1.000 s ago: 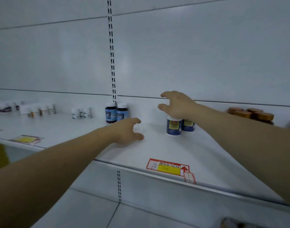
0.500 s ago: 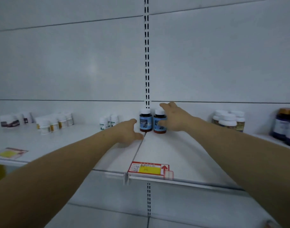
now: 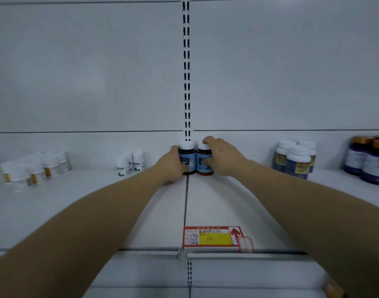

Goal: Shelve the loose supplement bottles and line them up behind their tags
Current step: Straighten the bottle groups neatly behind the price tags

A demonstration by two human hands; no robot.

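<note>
Since half a second ago the left hand [image 3: 172, 166] has left the bare shelf [image 3: 216, 201] and reached the pair of bottles, joining the right hand [image 3: 224, 158]. Each hand now grips one: the left wraps the left bottle [image 3: 188, 157] from its outer side, and the right curls over the cap and label of the right bottle [image 3: 202, 155]. Both bottles are dark glass with white caps and blue labels. They stand upright and touching at the very back of the shelf, below the slotted upright [image 3: 186, 61], astride the seam between boards. A red and yellow price tag [image 3: 208, 238] lies at the front edge, well apart from them.
</note>
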